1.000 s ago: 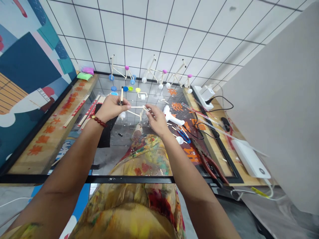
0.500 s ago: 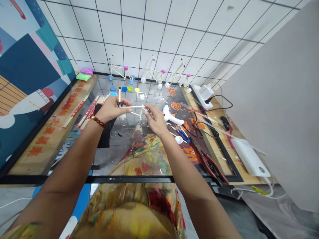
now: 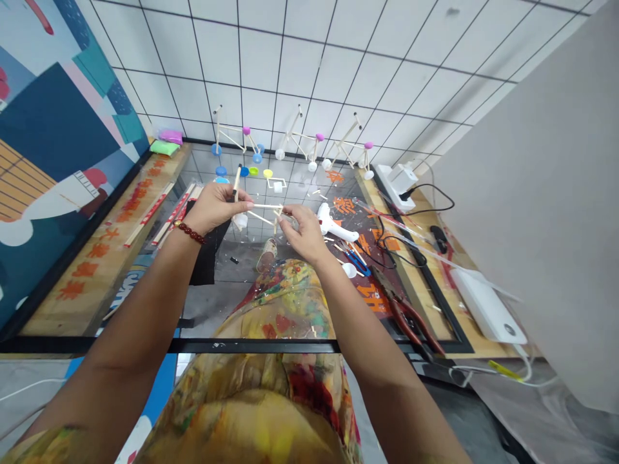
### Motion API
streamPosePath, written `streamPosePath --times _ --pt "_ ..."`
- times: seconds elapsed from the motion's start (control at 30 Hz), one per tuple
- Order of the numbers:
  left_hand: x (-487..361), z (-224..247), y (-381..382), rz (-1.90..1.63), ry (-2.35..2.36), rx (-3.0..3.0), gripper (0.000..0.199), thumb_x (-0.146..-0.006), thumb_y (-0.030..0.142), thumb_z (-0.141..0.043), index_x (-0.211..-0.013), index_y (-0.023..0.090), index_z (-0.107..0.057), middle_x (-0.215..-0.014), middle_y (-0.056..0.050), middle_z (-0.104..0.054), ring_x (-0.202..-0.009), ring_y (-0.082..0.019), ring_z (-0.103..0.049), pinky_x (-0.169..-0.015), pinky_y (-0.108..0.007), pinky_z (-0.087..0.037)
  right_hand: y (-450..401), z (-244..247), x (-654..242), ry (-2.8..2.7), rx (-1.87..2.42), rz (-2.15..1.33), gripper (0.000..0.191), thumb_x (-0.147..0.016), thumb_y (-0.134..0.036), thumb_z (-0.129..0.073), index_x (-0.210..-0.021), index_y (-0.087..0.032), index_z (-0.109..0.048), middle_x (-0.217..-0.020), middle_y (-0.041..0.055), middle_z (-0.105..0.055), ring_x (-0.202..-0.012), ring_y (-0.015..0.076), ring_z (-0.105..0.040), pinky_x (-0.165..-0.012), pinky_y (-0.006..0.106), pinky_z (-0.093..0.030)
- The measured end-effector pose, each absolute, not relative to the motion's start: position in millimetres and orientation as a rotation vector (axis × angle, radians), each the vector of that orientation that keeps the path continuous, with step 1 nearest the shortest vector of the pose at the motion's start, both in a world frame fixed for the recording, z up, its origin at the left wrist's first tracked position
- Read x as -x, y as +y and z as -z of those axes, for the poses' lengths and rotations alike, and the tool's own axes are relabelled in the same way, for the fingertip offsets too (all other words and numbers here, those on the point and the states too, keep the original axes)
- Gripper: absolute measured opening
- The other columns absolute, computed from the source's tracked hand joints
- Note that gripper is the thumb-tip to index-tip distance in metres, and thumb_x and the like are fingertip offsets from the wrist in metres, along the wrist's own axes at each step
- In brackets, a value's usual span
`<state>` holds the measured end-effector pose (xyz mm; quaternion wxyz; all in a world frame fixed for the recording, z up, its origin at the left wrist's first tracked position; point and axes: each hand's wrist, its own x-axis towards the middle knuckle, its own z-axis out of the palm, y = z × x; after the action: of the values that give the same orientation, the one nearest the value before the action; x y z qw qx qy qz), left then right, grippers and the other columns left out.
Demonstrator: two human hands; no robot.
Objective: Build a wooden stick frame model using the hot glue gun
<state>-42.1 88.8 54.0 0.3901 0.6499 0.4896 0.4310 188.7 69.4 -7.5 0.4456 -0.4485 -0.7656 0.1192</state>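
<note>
A stick frame spanned the gap between the left hand and right hand; a white glue gun stood just beyond the right hand, and passing room lay nearer, over the glass tabletop, beside a tilted cup

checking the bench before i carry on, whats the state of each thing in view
left hand: pinching the stick frame
right hand: pinching the same frame
hot glue gun: lying on the table
red-handled pliers: lying on the bench
stick models: standing in a row
power strip: plugged in
</note>
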Motion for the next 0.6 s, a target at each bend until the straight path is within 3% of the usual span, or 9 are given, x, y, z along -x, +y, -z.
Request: streamPosePath --times 0.13,0.37,0.6 --pt "42.8 -50.2 92.2 -1.169 1.256 -1.554 0.032 -0.054 0.036 -0.089 -0.072 0.014 -0.075 -0.064 -0.003 -0.068 -0.058 -0.013 -0.058 -0.057 -0.026 -0.045 70.1 3.4 -190.6 -1.852 1.052 -0.347 0.025 -0.093 -0.039 -0.058 -0.106 -0.022 -0.071 -0.101 0.0081 -0.073 -0.091 0.0224 -0.063 -0.09 0.041 -0.049" --pt "38.1 -56.4 85.8 -1.133 1.217 -1.555 0.03 -0.055 0.035 -0.087 -0.072 0.014 -0.075 -0.07 -0.005 -0.071 -0.067 -0.016 -0.062 -0.063 -0.027 -0.049 77.7 2.0 -197.0 -1.702 1.022 -0.794 0.034 -0.089 -0.049 -0.062 -0.103 -0.02 -0.071 -0.08 0.0003 -0.066 -0.063 0.0125 -0.053 -0.059 0.027 -0.046" --pt "37.9 -61.5 82.2 -1.032 1.199 -1.67 0.023 -0.061 0.033 -0.084 -0.075 0.017 -0.078 -0.067 -0.003 -0.07 -0.068 -0.016 -0.064 -0.064 -0.027 -0.049 74.1 5.8 -195.3 -1.779 1.011 -0.608 0.027 -0.086 -0.04 -0.063 -0.103 -0.021 -0.069 -0.089 0.0029 -0.066 -0.069 0.0144 -0.059 -0.069 0.032 -0.052"
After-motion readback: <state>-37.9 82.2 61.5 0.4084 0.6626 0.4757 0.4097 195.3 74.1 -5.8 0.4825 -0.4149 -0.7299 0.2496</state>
